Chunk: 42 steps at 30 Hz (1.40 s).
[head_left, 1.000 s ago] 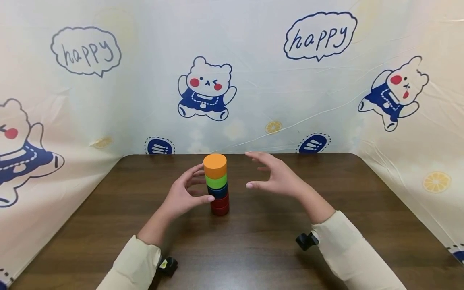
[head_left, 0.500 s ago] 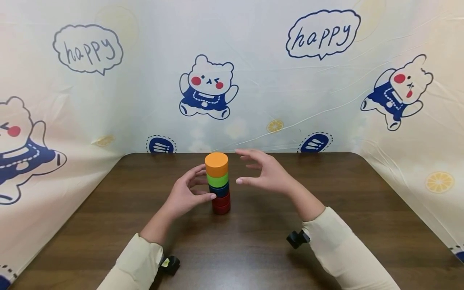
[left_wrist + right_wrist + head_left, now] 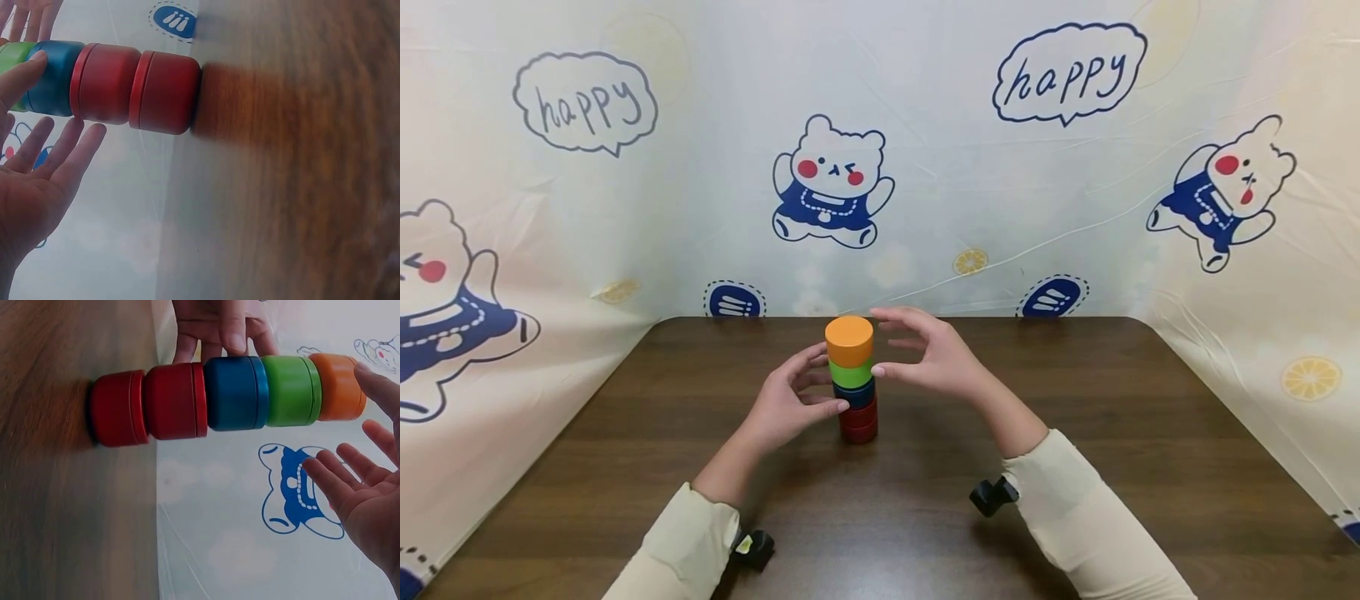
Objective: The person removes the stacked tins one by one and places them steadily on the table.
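Several small lidded canisters stand in one upright stack in the middle of the table: two red canisters [image 3: 175, 403] at the bottom, then a blue canister [image 3: 234, 394], a green canister [image 3: 289, 390] and an orange canister [image 3: 849, 343] on top. My left hand [image 3: 784, 406] is loosely cupped at the stack's left side, its thumb tip by the blue canister; whether it touches is hard to tell. From the right, my right hand [image 3: 934, 357] reaches in with spread fingers, its thumb in front of the edge of the green and orange canisters. It grips nothing.
The dark wooden table [image 3: 880, 533] runs back to a pale cloth backdrop [image 3: 940, 167] printed with bears and "happy" bubbles. A black wrist camera [image 3: 752, 550] sits under the left sleeve, another black camera [image 3: 992, 497] under the right.
My right hand has moved left, from well away from the stack to right beside its upper part. My left hand and the stack have stayed put relative to each other.
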Available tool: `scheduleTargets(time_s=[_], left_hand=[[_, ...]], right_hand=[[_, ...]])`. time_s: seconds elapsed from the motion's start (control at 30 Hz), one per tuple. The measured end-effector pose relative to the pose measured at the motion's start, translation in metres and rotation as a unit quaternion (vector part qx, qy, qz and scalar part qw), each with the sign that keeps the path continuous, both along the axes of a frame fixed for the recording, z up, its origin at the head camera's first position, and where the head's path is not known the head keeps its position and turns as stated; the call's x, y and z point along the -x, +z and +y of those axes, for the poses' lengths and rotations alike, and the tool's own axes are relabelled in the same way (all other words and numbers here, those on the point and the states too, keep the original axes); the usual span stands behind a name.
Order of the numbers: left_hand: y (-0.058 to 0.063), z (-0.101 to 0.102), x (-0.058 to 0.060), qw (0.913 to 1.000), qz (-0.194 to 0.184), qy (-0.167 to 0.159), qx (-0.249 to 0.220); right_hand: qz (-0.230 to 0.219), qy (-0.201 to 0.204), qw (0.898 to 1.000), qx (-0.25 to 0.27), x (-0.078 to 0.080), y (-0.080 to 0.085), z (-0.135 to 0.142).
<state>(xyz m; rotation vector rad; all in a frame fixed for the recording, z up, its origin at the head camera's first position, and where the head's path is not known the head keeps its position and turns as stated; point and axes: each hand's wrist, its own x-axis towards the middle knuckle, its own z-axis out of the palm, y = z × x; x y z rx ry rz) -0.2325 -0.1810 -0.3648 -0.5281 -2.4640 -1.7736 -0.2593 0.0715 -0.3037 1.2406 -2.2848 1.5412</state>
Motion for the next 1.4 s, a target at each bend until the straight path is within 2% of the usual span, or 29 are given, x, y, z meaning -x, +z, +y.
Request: scheduleTargets(time_s=[0.4, 0.9, 1.4], left_hand=[[-0.002, 0.0, 0.0, 0.9999, 0.008, -0.01, -0.009], [-0.004, 0.003, 0.0, 0.9997, 0.023, 0.003, 0.0], [-0.001, 0.003, -0.002, 0.9998, 0.008, 0.012, 0.012]], right_hand=[[0.001, -0.012, 0.999, 0.032, -0.001, 0.0, -0.015], [-0.019, -0.025, 0.998, 0.046, 0.0, -0.005, -0.025], [-0.032, -0.038, 0.997, 0.058, -0.001, -0.006, -0.024]])
